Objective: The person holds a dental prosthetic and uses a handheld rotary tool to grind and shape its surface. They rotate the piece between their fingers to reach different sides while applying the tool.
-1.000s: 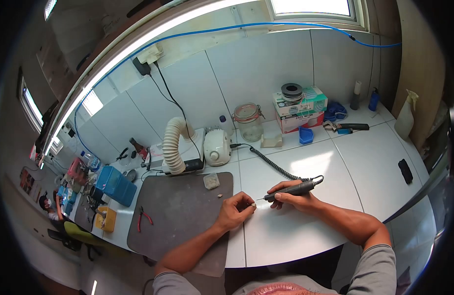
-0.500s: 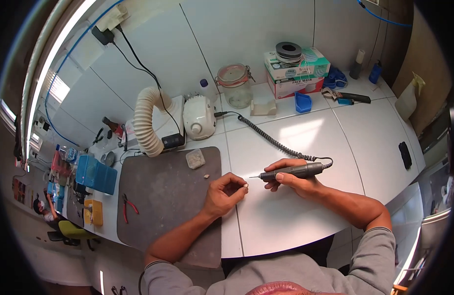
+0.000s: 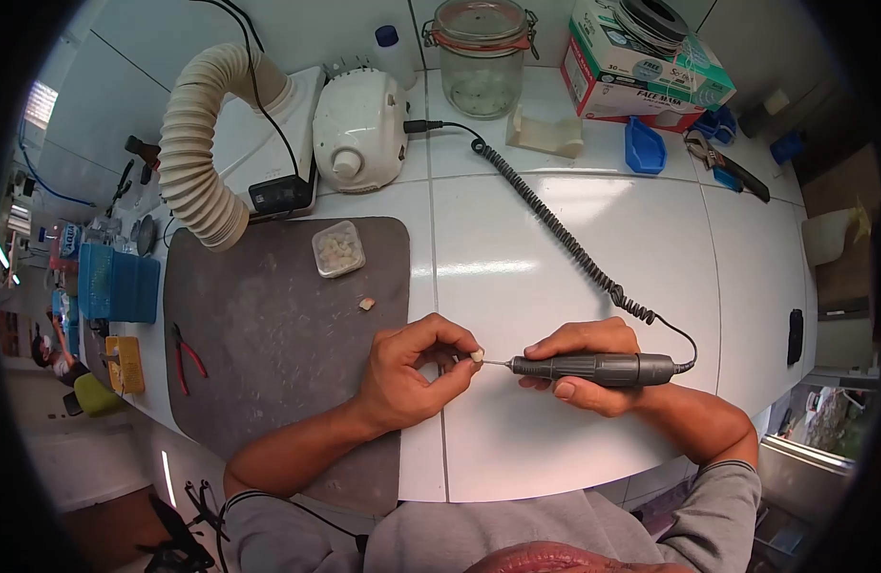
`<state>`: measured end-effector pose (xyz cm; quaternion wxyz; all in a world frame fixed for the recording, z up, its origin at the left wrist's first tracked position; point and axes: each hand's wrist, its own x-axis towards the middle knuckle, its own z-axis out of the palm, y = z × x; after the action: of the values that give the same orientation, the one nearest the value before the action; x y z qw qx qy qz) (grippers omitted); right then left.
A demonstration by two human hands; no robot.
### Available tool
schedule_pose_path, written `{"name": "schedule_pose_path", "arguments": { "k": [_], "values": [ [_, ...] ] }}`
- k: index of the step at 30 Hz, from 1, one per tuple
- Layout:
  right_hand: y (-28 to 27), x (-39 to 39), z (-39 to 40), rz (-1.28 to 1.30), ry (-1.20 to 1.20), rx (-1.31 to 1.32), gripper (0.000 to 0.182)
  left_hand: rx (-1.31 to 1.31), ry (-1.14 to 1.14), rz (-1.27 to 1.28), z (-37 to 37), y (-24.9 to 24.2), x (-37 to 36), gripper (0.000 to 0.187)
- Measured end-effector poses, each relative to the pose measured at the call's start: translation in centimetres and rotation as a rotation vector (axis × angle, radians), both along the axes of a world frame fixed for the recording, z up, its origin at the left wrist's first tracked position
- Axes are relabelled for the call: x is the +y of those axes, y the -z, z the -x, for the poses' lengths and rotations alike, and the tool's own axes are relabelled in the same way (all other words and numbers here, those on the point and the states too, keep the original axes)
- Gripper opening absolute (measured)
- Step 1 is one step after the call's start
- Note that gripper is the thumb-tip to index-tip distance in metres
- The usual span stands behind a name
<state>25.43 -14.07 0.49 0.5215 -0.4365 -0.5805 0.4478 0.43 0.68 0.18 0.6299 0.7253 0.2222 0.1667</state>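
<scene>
My left hand [image 3: 409,371] pinches a small off-white, tooth-like piece [image 3: 478,354] between thumb and fingertips, above the right edge of the grey mat [image 3: 288,325]. In my right hand [image 3: 591,336] is a dark rotary handpiece [image 3: 612,370], lying level with the fingers on top and the thumb below. Its thin bur [image 3: 498,363] points left, and the tip meets or nearly meets the piece; contact is too small to tell. A coiled cord [image 3: 555,224] runs from the handpiece to a white control unit [image 3: 359,134].
On the mat are a clear tub [image 3: 338,250] of pale pieces, a small tan bit [image 3: 367,304] and red-handled pliers [image 3: 189,361]. Behind stand a ribbed hose [image 3: 197,143], a glass jar [image 3: 481,67] and a face mask box [image 3: 641,72]. Another person [image 3: 59,353] sits far left.
The view has moved closer and shifted. The bur tip has come from a small gap right up to the piece. Both hands keep their grips.
</scene>
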Motion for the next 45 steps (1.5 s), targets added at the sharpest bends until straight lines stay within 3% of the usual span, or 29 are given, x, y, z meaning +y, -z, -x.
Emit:
{"name": "schedule_pose_path", "arguments": {
  "k": [4,7,45],
  "values": [
    [-0.01,-0.38,0.27,0.024,-0.008,-0.021,0.037,-0.016,-0.014,0.040,-0.06,-0.06,-0.18,0.025],
    [-0.14,-0.23,0.07,0.036,0.002,-0.021,0.037,-0.029,0.042,-0.088,-0.19,-0.41,0.30,0.026],
    [0.01,-0.13,0.46,0.033,0.030,-0.044,0.036,0.024,0.026,-0.007,0.10,0.06,-0.09,0.017]
  ]
}}
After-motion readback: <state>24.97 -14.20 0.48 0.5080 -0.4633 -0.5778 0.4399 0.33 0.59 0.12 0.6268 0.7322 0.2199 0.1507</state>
